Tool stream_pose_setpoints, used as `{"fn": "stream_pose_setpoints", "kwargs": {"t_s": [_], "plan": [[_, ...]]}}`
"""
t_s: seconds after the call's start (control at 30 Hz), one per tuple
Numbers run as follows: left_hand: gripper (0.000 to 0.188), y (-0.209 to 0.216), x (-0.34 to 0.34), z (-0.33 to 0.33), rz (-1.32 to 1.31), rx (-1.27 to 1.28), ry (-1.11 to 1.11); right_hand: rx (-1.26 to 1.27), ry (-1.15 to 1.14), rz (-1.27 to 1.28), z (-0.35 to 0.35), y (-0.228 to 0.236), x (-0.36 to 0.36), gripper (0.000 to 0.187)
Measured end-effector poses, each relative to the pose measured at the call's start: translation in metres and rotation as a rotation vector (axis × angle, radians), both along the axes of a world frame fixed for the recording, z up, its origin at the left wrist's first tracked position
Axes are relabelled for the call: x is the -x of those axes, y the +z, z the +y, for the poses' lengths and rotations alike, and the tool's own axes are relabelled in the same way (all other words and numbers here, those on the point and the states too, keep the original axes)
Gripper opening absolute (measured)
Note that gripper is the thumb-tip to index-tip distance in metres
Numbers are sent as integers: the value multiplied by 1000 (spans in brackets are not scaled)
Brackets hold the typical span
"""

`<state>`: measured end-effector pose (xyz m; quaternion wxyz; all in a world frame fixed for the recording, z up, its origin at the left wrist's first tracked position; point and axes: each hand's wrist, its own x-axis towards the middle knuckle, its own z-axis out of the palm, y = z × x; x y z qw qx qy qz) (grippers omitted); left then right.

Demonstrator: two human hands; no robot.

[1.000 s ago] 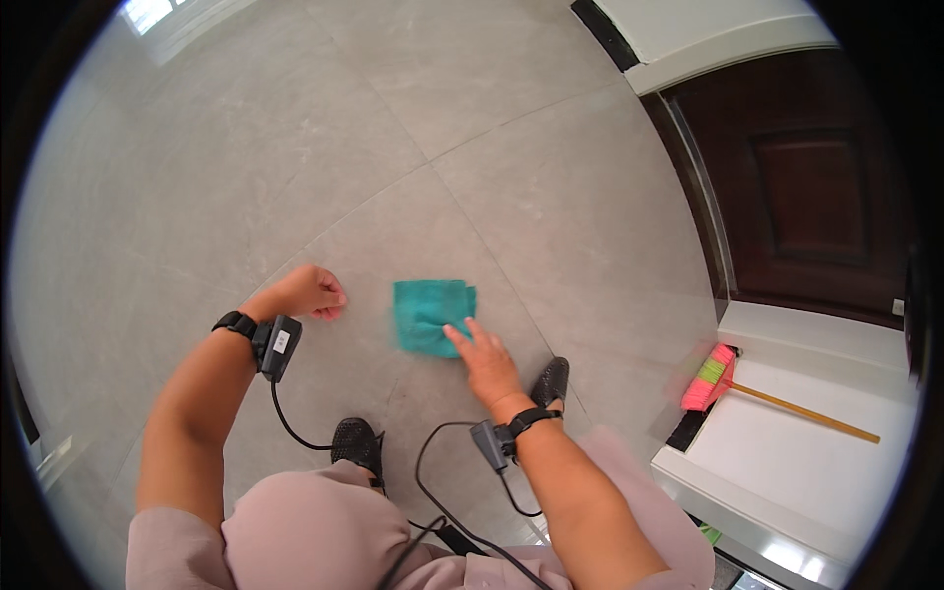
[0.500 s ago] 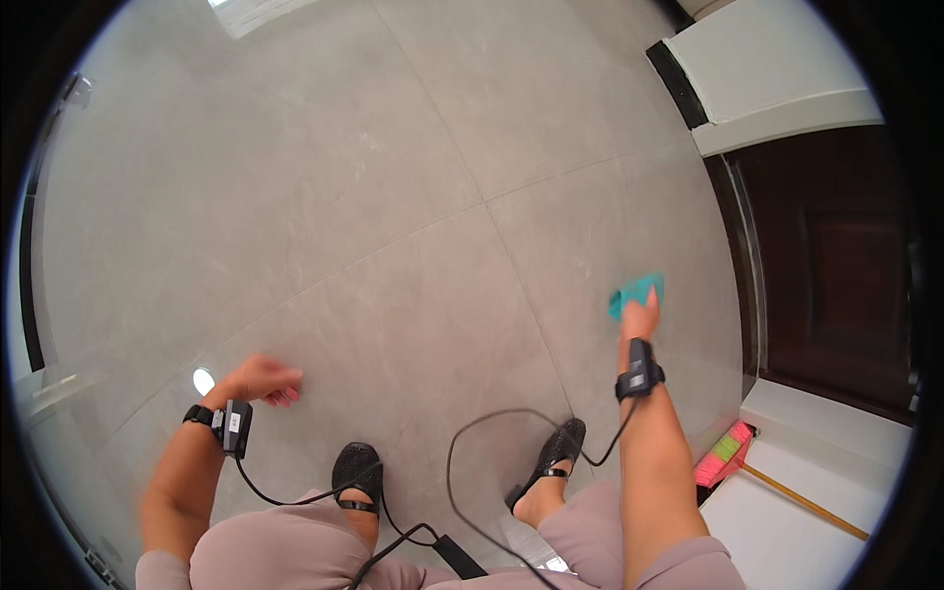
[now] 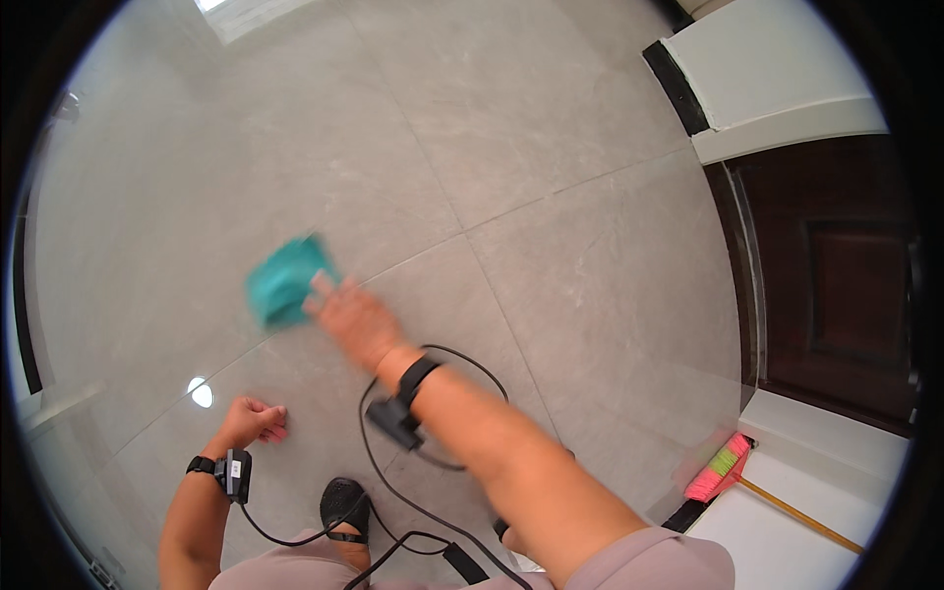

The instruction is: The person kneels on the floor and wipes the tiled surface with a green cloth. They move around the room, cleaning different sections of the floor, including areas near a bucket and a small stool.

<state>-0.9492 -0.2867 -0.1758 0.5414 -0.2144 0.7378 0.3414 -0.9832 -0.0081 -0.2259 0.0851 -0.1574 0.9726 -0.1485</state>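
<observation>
A teal cloth (image 3: pixel 288 285), smeared by motion, spreads out from the fingertips of my right hand (image 3: pixel 359 320) over the grey tiled floor, left of the middle. The fingers grip its near right edge; whether the cloth touches the floor I cannot tell. Lower on the left, my left hand (image 3: pixel 251 423) hangs with its fingers curled in and seems to hold nothing. Pink shows at its fingertips. Each wrist wears a black strapped device, the left one (image 3: pixel 233 476) and the right one (image 3: pixel 396 421), with a black cable (image 3: pixel 374 472) looping between them.
My black shoe (image 3: pixel 344 506) stands on the floor below my hands. At the lower right lies a broom (image 3: pixel 721 467) with pink and green bristles and a wooden handle. A dark brown door (image 3: pixel 836 275) and a white wall (image 3: pixel 772 59) line the right side.
My right hand has swept the teal cloth from the right side across to the left, and the cloth looks more spread. My left hand has dropped slightly nearer to me.
</observation>
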Motion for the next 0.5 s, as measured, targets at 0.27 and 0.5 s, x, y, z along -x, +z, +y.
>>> {"fn": "stream_pose_setpoints", "kwargs": {"t_s": [0.27, 0.5], "plan": [[30, 4, -5, -8, -114, -11, -76, -90, -1116, -38, 402, 27, -79, 45], [31, 9, -31, -40, -102, -110, -181, 906, -803, -105, 262, 47, -29, 49]]}}
